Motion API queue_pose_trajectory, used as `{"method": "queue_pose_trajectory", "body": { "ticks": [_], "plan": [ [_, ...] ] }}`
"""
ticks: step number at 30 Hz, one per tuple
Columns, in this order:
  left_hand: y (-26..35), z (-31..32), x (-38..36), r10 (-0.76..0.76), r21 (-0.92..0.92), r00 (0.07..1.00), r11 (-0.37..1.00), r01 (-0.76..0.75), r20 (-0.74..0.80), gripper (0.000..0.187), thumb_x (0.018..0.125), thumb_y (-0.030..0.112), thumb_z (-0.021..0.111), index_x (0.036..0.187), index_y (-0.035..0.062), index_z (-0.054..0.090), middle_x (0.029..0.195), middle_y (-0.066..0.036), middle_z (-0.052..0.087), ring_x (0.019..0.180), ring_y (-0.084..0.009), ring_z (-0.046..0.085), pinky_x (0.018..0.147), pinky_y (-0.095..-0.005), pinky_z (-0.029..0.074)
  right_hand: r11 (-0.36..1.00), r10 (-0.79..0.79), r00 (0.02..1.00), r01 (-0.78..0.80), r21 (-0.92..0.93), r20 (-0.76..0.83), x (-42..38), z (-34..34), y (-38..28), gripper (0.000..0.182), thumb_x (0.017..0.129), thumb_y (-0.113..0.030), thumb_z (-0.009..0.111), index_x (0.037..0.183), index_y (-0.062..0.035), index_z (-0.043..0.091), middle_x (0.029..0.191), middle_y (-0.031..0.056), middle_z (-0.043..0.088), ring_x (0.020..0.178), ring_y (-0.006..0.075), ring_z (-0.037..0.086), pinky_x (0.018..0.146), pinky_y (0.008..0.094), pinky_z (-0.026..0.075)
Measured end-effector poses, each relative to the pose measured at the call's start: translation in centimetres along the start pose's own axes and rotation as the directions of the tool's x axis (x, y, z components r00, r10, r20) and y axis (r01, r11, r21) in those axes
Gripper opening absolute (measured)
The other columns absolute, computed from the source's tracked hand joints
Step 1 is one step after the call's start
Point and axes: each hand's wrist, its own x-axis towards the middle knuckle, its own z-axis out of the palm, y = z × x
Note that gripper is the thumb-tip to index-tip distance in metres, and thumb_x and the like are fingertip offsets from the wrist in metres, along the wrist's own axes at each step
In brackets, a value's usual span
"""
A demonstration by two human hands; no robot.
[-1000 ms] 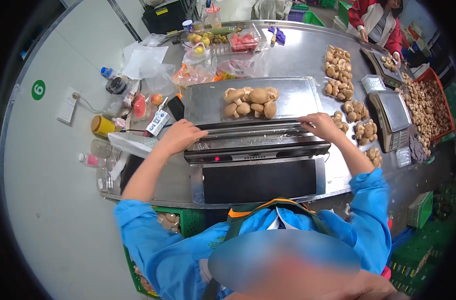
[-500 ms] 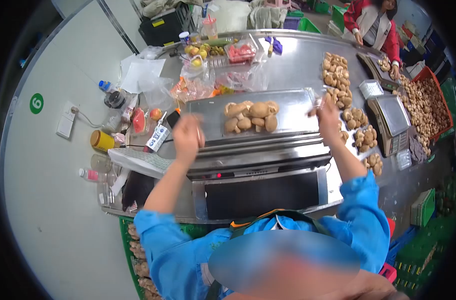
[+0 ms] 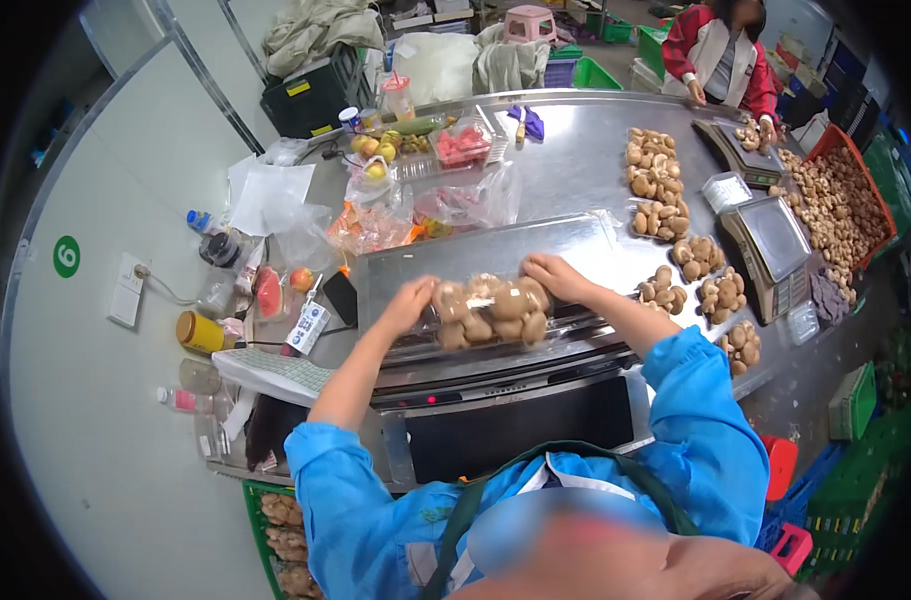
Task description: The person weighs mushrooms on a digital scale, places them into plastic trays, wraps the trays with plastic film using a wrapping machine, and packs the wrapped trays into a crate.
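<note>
Evidently both hands are busy with one tray of brown mushrooms under clear film (image 3: 493, 312), sitting on the steel plate of the wrapping machine (image 3: 395, 262) at twelve o'clock from the person. The left hand (image 3: 411, 303) grips the tray's nine o'clock end with curled fingers; the right hand (image 3: 549, 277) lies cupped over its two o'clock corner. To my eye the step goes best with the film kept taut and drawn evenly on both sides, so no crease forms. Around it, the curved stainless table (image 3: 575, 150) carries more wrapped mushroom trays (image 3: 653, 178) at two o'clock, a grey weighing scale (image 3: 775, 238) at three, and fruit in plastic bags (image 3: 385, 160) at eleven. A co-worker in red (image 3: 720, 50) stands at one o'clock.
</note>
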Motion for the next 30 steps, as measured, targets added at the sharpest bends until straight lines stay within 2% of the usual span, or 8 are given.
{"method": "queue_pose_trajectory", "body": {
  "ticks": [10, 11, 14, 19, 21, 24, 28, 30],
  "plan": [
    [8.4, 7.5, -12.8, 0.094, 0.02, 0.892, 0.995, -0.095, -0.442, 0.035, 0.095, 0.027, 0.039, 0.08, -0.0014, 0.055, 0.059, -0.005, 0.051, 0.053, -0.0116, 0.047, 0.052, -0.0261, 0.039, 0.989, 0.131, 0.99, -0.128, 0.072, -0.05, -12.3, 2.3, -4.9, 0.039, 0.095, -0.032, 0.038, 0.097, 0.0008, 0.06, 0.07, 0.0097, 0.059, 0.062, 0.0145, 0.052, 0.059, 0.0305, 0.043],
    [7.6, 8.2, -14.4, -0.264, -0.339, 0.94, 0.923, 0.181, -0.215, 0.038, 0.095, 0.03, 0.039, 0.079, 0.0009, 0.057, 0.061, -0.003, 0.052, 0.049, -0.0111, 0.05, 0.047, -0.0259, 0.041, 0.944, 0.292, 0.956, -0.294, 0.152, 0.034, -13.7, 2.8, -5.4, 0.04, 0.094, -0.033, 0.039, 0.096, 0.0008, 0.06, 0.071, 0.0079, 0.06, 0.063, 0.0126, 0.052, 0.059, 0.0301, 0.043],
    [3.1, 12.6, -17.1, -0.55, -0.487, 0.835, 0.736, 0.471, -0.024, 0.045, 0.094, 0.04, 0.04, 0.079, 0.0021, 0.059, 0.067, -0.004, 0.057, 0.047, -0.011, 0.05, 0.04, -0.0231, 0.04, 0.697, 0.573, 0.798, -0.594, 0.402, 0.187, -18.4, 6.7, -1.4, 0.041, 0.093, -0.035, 0.041, 0.094, 0.0008, 0.062, 0.074, 0.0046, 0.061, 0.067, 0.0104, 0.054, 0.062, 0.0284, 0.045],
    [2.6, 15.0, -21.6, -0.252, -0.167, 0.955, 0.96, 0.226, -0.155, 0.034, 0.091, 0.027, 0.048, 0.076, -0.0007, 0.061, 0.064, -0.007, 0.06, 0.051, -0.0115, 0.055, 0.046, -0.0242, 0.042, 0.892, 0.45, 0.888, -0.451, 0.017, -0.091, -24.3, 8.7, -1.5, 0.032, 0.091, -0.026, 0.047, 0.087, 0.0009, 0.061, 0.072, 0.0037, 0.062, 0.061, 0.0131, 0.055, 0.056, 0.03, 0.044],
    [1.6, 14.9, -23.1, -0.504, -0.509, 0.846, 0.782, 0.36, -0.175, 0.03, 0.09, 0.024, 0.048, 0.075, 0.0005, 0.059, 0.058, -0.005, 0.057, 0.046, -0.0117, 0.053, 0.042, -0.0234, 0.038, 0.893, 0.44, 0.887, -0.449, -0.039, -0.138, -26.3, 9.0, -2.9, 0.032, 0.091, -0.027, 0.046, 0.082, -0.0001, 0.061, 0.066, 0.0025, 0.059, 0.056, 0.0121, 0.052, 0.051, 0.0296, 0.042],
    [3.5, 14.7, -26.6, -0.569, -0.819, 0.82, 0.438, 0.371, 0.067, 0.033, 0.093, 0.029, 0.047, 0.072, 0.0039, 0.053, 0.049, -0.001, 0.049, 0.037, -0.011, 0.044, 0.035, -0.0247, 0.031, 0.634, 0.713, 0.699, -0.615, 0.469, -0.046, -29.4, 7.9, -3.6, 0.031, 0.091, -0.027, 0.046, 0.075, -0.0043, 0.059, 0.054, -0.0005, 0.049, 0.047, 0.009, 0.042, 0.042, 0.0269, 0.033],
    [-4.6, 21.5, -32.5, -0.705, -0.491, 0.657, 0.486, 0.723, 0.268, 0.031, 0.094, 0.03, 0.045, 0.086, 0.0033, 0.059, 0.072, -0.008, 0.058, 0.059, -0.0125, 0.053, 0.052, -0.0237, 0.04, 0.432, 0.751, 0.593, -0.774, 0.464, 0.291, -35.7, 10.7, 0.4, 0.026, 0.092, -0.025, 0.044, 0.083, -0.0054, 0.058, 0.057, -0.002, 0.047, 0.046, 0.0067, 0.038, 0.041, 0.0236, 0.028],
    [-0.5, 24.9, -28.7, -0.594, -0.868, 0.738, 0.13, 0.48, 0.32, 0.026, 0.092, 0.029, 0.049, 0.099, 0.0052, 0.059, 0.094, -0.009, 0.058, 0.08, -0.0148, 0.054, 0.068, -0.0252, 0.043, 0.384, 0.754, 0.586, -0.76, 0.524, 0.298, -34.1, 14.7, 1.6, 0.025, 0.092, -0.023, 0.045, 0.099, -0.0035, 0.059, 0.074, 0.0022, 0.056, 0.06, 0.0103, 0.051, 0.051, 0.0248, 0.041]
  ]
}}
